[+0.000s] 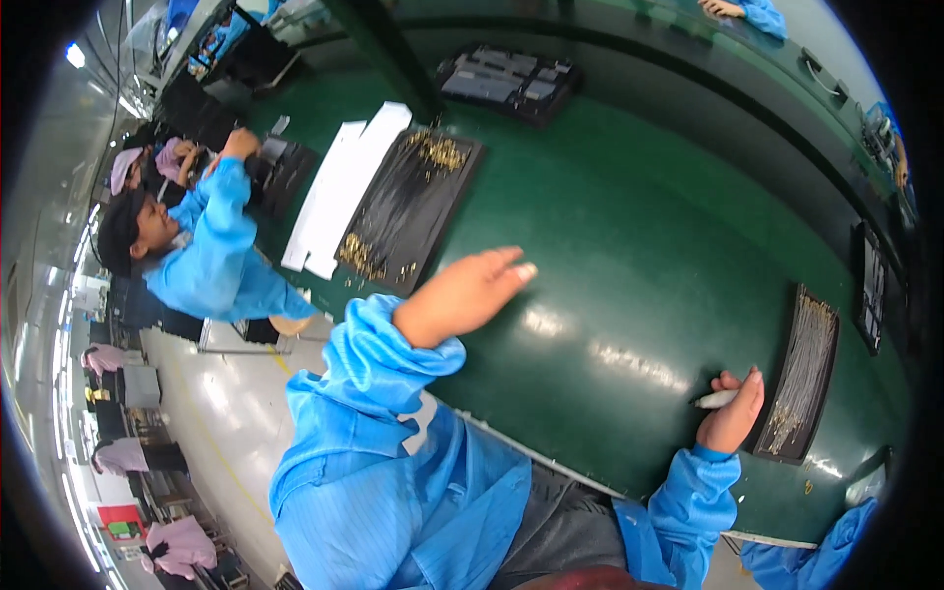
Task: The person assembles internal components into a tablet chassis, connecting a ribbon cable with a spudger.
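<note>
My left hand (470, 291) hovers flat over the green table (629, 226), fingers stretched out and holding nothing. It is just right of a black tray (413, 202) that carries several thin dark wires with gold ends. My right hand (733, 413) is closed around a short white pen-like stick (715, 398). It rests on the table next to a second black tray (801, 379) of similar gold-tipped wires. Both my sleeves are bright blue.
White sheets (339, 187) lie beside the left tray. More black trays sit at the back (506, 84) and at the far right (870, 285). A co-worker in a blue coat (211, 251) works at my left. Another blue sleeve (816, 551) shows at the lower right.
</note>
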